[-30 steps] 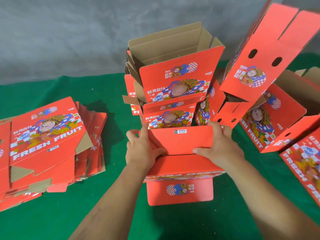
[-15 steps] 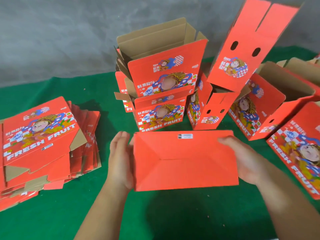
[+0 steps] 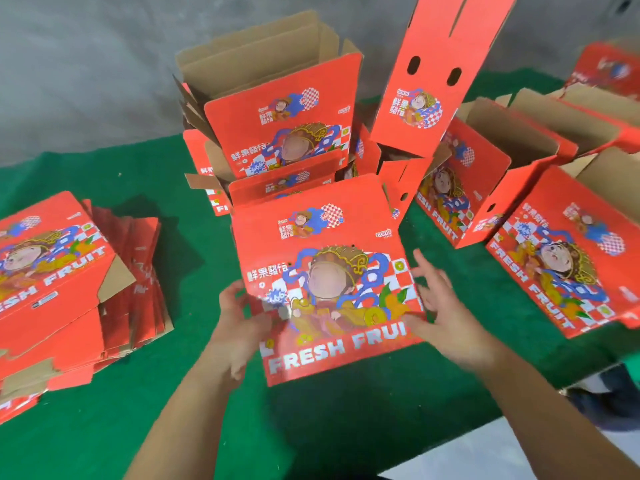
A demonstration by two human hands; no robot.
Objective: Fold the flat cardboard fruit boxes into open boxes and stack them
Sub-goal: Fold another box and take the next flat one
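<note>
A red "FRESH FRUIT" box (image 3: 325, 282) stands folded on the green cloth in the middle, its printed front tilted up toward me. My left hand (image 3: 239, 323), blurred, grips its lower left edge with the thumb over the front. At the lower right corner is my right hand (image 3: 440, 306), fingers spread and straight. Behind it rises the stack of folded open boxes (image 3: 277, 126), nested in each other. A pile of flat boxes (image 3: 52, 271) lies at the left.
A tall box with raised handle flaps (image 3: 426, 98) stands behind on the right. More open boxes lie on their sides at the right (image 3: 485, 174) (image 3: 571, 258). The green table (image 3: 173, 393) ends at the lower right, over white floor. A grey wall runs behind.
The box showed its plain red bottom before; it has turned so its printed front faces me. My right hand has opened and spread at the right corner.
</note>
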